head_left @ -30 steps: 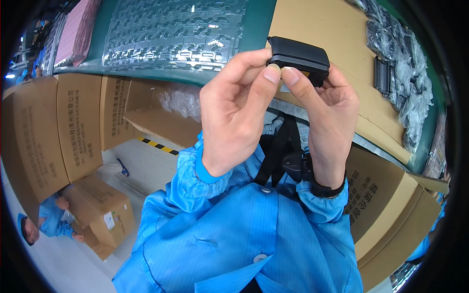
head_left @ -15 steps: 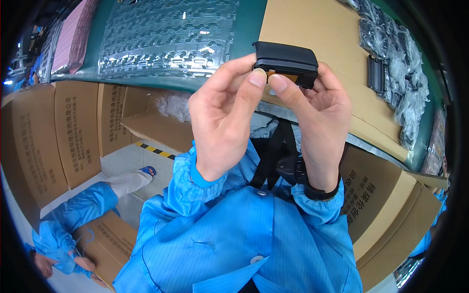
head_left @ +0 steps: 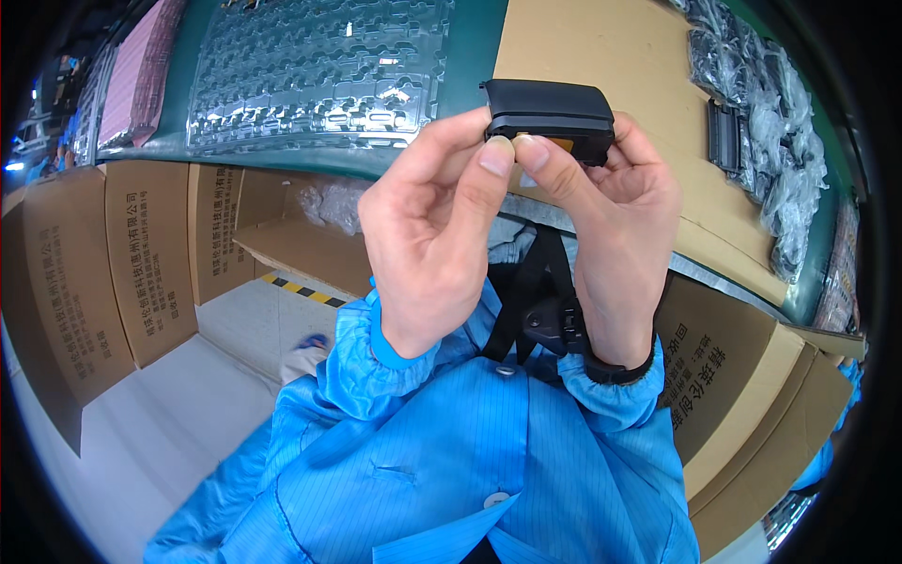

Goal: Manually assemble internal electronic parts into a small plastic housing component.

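A small black plastic housing point(head_left: 550, 101) with a curved top and an orange strip point(head_left: 562, 144) on its near side is held up between both hands. My left hand point(head_left: 427, 221) pinches its left end, the thumb tip pressed against the near lower edge. On the other end my right hand point(head_left: 615, 207) is closed, its thumb also on the near side, close to the left thumb. Most of the fingers are hidden behind the housing. Beyond the hands lies a sheet of brown cardboard point(head_left: 601, 56) on the green table.
Clear plastic trays point(head_left: 315, 75) lie at the far left, beside a pink stack point(head_left: 141, 75). To the right are bagged black parts point(head_left: 752, 103) and an unwrapped black part point(head_left: 725, 136). Cardboard boxes point(head_left: 146, 254) stand left; another box point(head_left: 723, 367) stands right.
The housing stays in both hands, almost unmoved; the thumbs now cover more of the orange strip. At lower left, the co-worker in blue and the carton beside them have mostly passed out of sight.
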`<state>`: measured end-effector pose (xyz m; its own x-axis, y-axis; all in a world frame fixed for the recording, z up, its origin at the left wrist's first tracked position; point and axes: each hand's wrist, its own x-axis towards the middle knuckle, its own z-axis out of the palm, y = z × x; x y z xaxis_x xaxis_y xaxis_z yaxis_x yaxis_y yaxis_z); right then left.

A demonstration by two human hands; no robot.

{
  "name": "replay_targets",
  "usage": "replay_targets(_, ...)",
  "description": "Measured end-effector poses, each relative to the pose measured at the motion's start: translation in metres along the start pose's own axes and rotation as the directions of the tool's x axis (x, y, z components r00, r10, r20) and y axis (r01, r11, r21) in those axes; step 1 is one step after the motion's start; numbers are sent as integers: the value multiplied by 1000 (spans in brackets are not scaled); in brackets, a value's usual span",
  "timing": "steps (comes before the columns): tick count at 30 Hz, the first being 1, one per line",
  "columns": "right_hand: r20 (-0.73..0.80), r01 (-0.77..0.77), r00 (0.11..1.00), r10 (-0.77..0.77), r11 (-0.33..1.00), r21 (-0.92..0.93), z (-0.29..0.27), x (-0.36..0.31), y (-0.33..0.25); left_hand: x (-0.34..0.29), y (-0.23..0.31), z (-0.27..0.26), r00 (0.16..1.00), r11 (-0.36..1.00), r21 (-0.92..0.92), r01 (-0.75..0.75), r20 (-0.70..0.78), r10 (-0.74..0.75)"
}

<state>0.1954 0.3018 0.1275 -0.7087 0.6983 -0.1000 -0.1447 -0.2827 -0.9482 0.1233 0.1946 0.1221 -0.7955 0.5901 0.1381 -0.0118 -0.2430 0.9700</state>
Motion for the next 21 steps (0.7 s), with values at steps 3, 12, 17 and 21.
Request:
replay_targets(3, -3, -3, 1000, 2, 997, -75, -3, 1, -1, 2, 2, 4, 1000, 999, -36, -8, -2, 8)
replay_targets(12, 36, 126, 992, -122, 983, -137, 5, 7, 0, 8, 11, -2, 995, 998, 10, 55, -79, -54)
replay_targets(17, -5, 40, 999, -40, 995, 89, -12, 8, 6, 17, 17, -7, 969, 955, -177, 237, -21, -244)
replay_targets(21, -69, 15, 998, -4, 988, 154, -6, 2, 5, 17, 16, -7, 959, 947, -160, 280, 2, -284)
